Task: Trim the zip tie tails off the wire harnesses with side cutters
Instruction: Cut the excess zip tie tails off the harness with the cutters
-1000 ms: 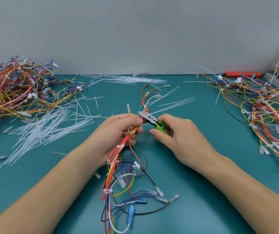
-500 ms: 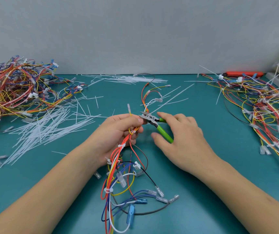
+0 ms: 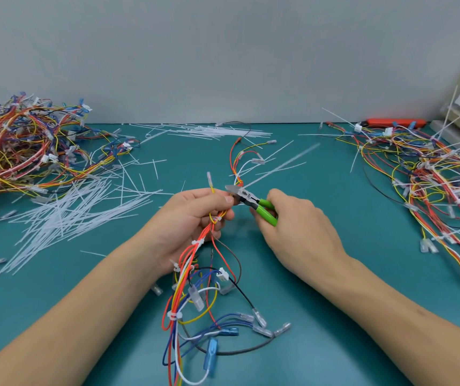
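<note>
My left hand grips a multicoloured wire harness near its upper end; the rest of the bundle hangs down onto the teal table. My right hand holds green-handled side cutters, fingers curled round the handles. The steel jaws point left and sit at the harness just beside my left thumb. A long white zip tie tail runs from the jaws up to the right, blurred. Several white zip ties ring the bundle lower down.
A pile of harnesses lies at the left, with many cut white tails spread beside it. Another heap of harnesses with long uncut tails covers the right. More loose tails and an orange tool lie by the back wall.
My right hand opened the cutter handles half a second ago and has closed round them again at the harness. The long tail now looks blurred, in motion. My left hand stayed put.
</note>
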A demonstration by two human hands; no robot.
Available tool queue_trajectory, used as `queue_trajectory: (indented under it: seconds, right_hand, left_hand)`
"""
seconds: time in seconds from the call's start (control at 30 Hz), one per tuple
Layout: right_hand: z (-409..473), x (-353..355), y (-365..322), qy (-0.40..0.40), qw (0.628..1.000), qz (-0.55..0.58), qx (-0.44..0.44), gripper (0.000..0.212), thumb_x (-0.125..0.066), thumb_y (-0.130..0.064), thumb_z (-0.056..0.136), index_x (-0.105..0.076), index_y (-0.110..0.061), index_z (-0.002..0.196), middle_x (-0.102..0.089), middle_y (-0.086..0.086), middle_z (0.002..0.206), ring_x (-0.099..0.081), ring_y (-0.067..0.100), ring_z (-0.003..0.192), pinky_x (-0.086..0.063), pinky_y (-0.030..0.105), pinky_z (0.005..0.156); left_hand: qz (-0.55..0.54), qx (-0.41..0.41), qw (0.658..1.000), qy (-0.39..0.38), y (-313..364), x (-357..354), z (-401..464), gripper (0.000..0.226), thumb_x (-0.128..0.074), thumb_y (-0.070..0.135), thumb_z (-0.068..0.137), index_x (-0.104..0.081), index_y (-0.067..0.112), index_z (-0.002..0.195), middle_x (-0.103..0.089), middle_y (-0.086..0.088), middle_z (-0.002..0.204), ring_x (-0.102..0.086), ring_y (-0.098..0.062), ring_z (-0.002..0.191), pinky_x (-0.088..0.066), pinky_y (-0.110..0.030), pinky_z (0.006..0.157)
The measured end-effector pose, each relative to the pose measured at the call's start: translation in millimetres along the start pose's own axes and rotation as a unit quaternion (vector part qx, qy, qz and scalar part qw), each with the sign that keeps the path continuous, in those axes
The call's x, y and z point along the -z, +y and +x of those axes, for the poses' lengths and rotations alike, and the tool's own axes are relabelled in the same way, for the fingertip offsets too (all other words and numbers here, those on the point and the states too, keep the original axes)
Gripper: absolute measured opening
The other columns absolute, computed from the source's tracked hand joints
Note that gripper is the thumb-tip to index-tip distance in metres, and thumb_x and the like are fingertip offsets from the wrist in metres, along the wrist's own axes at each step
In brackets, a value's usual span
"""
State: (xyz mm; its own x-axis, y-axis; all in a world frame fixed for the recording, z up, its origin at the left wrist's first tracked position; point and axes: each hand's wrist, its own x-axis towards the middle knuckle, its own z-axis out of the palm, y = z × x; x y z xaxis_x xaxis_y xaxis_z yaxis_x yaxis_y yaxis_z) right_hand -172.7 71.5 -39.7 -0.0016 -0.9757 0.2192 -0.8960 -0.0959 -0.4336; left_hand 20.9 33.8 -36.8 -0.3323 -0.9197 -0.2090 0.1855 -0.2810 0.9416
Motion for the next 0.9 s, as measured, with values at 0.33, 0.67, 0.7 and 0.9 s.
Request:
queue_trajectory:
  seconds: [0.33, 0.67, 0.7, 0.9]
  right_hand:
    - [-0.1, -3.1, 4.4, 0.020, 0.999, 0.032, 0.013, 0.024, -0.056, -0.052, 0.095, -0.057, -0.036, 0.113, -0.054, -0.014, 0.101, -0.049, 0.016, 0.105, -0.031, 0.038, 0.086]
    - [0.8, -4.0, 5.1, 0.028, 0.999, 0.035, 0.020, 0.019, -0.056, -0.051, 0.096, -0.057, -0.035, 0.105, -0.053, -0.014, 0.093, -0.048, 0.016, 0.097, -0.032, 0.037, 0.084]
    - [0.6, -3.9, 4.9, 0.029, 0.999, 0.036, 0.017, 0.017, -0.057, -0.050, 0.096, -0.056, -0.034, 0.098, -0.053, -0.013, 0.088, -0.049, 0.017, 0.092, -0.035, 0.037, 0.080]
    - [0.5, -1.5, 5.1, 0.039, 0.999, 0.020, -0.015, 0.037, -0.057, -0.046, 0.093, -0.040, -0.017, 0.076, -0.051, 0.002, 0.060, -0.050, 0.032, 0.062, -0.042, 0.035, 0.054]
  left_hand:
    - [0.007, -0.003, 1.000, 0.006, 3.0, -3.0, -3.3, 0.010, -0.066, 0.010, 0.093, -0.074, 0.011, 0.087, -0.065, -0.007, 0.069, -0.049, -0.011, 0.050, -0.041, -0.019, 0.046]
    - [0.003, -0.008, 1.000, 0.000, 3.2, -3.4, -2.8, 0.018, -0.068, 0.011, 0.089, -0.079, 0.016, 0.076, -0.065, -0.007, 0.069, -0.047, -0.012, 0.050, -0.039, -0.019, 0.047]
    - [0.000, -0.008, 1.000, 0.000, 3.4, -3.8, -3.2, 0.015, -0.069, 0.011, 0.088, -0.079, 0.016, 0.077, -0.065, -0.007, 0.069, -0.047, -0.012, 0.050, -0.039, -0.019, 0.047]
    - [0.012, -0.008, 1.000, -0.012, 3.4, -3.5, -4.6, 0.015, -0.075, 0.019, 0.076, -0.079, 0.013, 0.089, -0.065, -0.007, 0.070, -0.048, -0.011, 0.051, -0.041, -0.019, 0.047]
